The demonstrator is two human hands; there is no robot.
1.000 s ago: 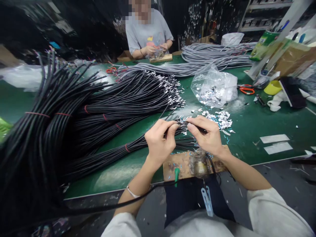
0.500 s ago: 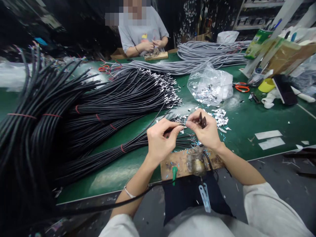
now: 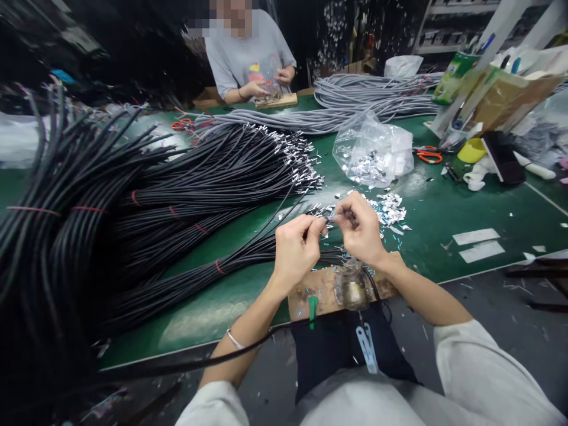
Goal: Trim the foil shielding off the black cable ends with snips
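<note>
My left hand (image 3: 296, 251) is closed in a pinch around a black cable, whose end (image 3: 329, 221) shows at the fingertips. Close on its right, my right hand (image 3: 361, 234) has thumb and forefinger pressed together at that cable end. Curled in the right hand's fingers is a small dark tool, apparently snips (image 3: 353, 220), mostly hidden. Below the hands lies a bundle of black cables (image 3: 248, 256) with stripped ends. A wooden board (image 3: 322, 283) bears a small metal device (image 3: 354, 293) in a clear wrapping, near my right wrist.
Large bundles of black cables (image 3: 213, 171) fill the left. White scraps (image 3: 390, 207) lie beyond my right hand, near a clear plastic bag (image 3: 373, 154). Orange-handled scissors (image 3: 429, 155) and a phone (image 3: 503, 158) are at right. Grey cable coils (image 3: 364, 97) and a co-worker (image 3: 248, 59) are across the table.
My right hand has turned and its fingers have curled in, so the dark blades stick out less. My left hand has shifted slightly right. The co-worker's hands have moved apart.
</note>
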